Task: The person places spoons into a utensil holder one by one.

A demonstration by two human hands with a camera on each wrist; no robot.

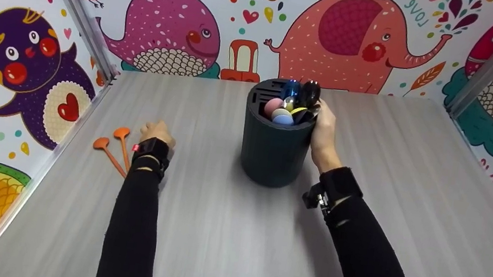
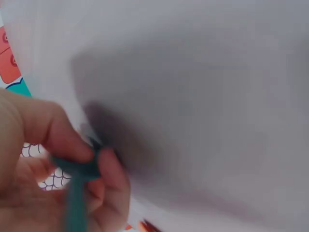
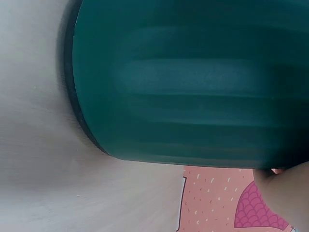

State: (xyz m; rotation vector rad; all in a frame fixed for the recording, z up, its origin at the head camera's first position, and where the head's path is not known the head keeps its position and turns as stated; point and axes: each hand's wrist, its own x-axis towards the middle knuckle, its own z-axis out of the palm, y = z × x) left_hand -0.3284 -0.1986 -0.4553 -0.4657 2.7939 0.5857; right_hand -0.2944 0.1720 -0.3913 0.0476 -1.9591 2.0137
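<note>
A dark green utensil holder (image 1: 273, 154) stands upright on the table, with several rounded, colored ends and dark handles sticking out of its top. My right hand (image 1: 324, 137) grips its right side near the rim; in the right wrist view the ribbed wall of the holder fills most of the picture. Low over the table on the left is my left hand (image 1: 157, 132). Its thumb and fingers pinch a small teal spoon (image 2: 77, 186), blurred in the left wrist view and hidden in the head view. Two orange spoons (image 1: 122, 133) lie just left of that hand.
The grey wood-grain table (image 1: 214, 239) is bounded by walls printed with cartoon animals (image 1: 175, 29). Metal posts (image 1: 75, 6) rise at the back corners. A dark slotted insert (image 1: 267, 94) fills the holder's back left part.
</note>
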